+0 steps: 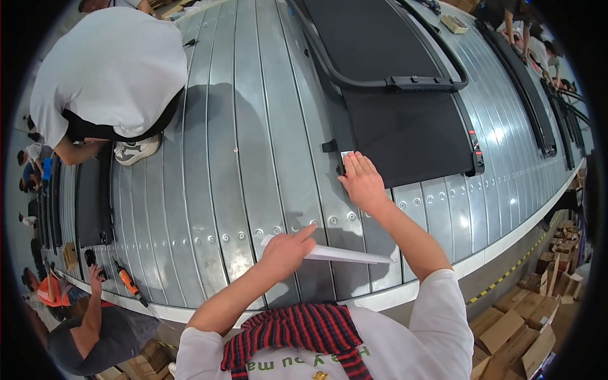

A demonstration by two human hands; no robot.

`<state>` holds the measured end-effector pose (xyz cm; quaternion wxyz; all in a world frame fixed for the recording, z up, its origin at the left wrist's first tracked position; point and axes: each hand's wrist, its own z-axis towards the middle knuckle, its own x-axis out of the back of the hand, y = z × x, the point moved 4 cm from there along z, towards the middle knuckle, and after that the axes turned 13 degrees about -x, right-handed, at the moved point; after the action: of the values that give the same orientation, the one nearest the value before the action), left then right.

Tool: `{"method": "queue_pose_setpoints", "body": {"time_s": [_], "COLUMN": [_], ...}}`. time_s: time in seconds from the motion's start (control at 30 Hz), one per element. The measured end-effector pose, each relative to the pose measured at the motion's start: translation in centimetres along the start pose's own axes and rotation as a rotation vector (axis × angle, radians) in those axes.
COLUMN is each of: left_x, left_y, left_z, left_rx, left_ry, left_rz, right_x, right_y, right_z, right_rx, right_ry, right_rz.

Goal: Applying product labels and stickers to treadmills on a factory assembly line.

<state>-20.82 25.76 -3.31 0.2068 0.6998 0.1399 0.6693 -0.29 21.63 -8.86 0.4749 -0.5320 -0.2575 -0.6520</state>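
Note:
My left hand (287, 255) grips a long white strip (345, 254), perhaps folded paper or label backing. Its index finger stretches out to the right, and the strip's tapered end points right above the metal surface. Pressed flat, my right hand (365, 183) lies on the near left corner of a black panel (408, 136), fingers together and extended. A small white label (345, 156) shows partly beside its fingertips; the rest is covered. Over the panel's far part lies a black tubular frame (387, 83).
The ribbed metal platform (266, 158) has a white edge (468, 266) on my side. A person in a white shirt (120, 69) crouches on it at left, near an orange power screwdriver (128, 280). Black rails (522, 88) lie at right; cardboard boxes (516, 316) stand below the edge.

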Motion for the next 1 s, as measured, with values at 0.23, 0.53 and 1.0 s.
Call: {"method": "queue_pose_setpoints", "body": {"time_s": [0.23,0.53,1.0], "left_x": [1.1,1.6,1.4], "left_y": [2.0,3.6,3.0], "left_z": [-8.7,-15.2,-16.6], "left_rx": [0.206,0.384,0.319], "left_ry": [0.066,0.224,0.286], "left_rz": [-0.056,-0.079,-0.036], "right_x": [1.5,7.8,1.6], "right_y": [-0.3,7.9,6.1], "right_z": [-0.6,5.6,-8.2], "right_rx": [0.013,-0.262,0.082], "right_ry": [-0.117,-0.735,-0.369], "right_rz": [-0.021,-0.261,-0.377]}}
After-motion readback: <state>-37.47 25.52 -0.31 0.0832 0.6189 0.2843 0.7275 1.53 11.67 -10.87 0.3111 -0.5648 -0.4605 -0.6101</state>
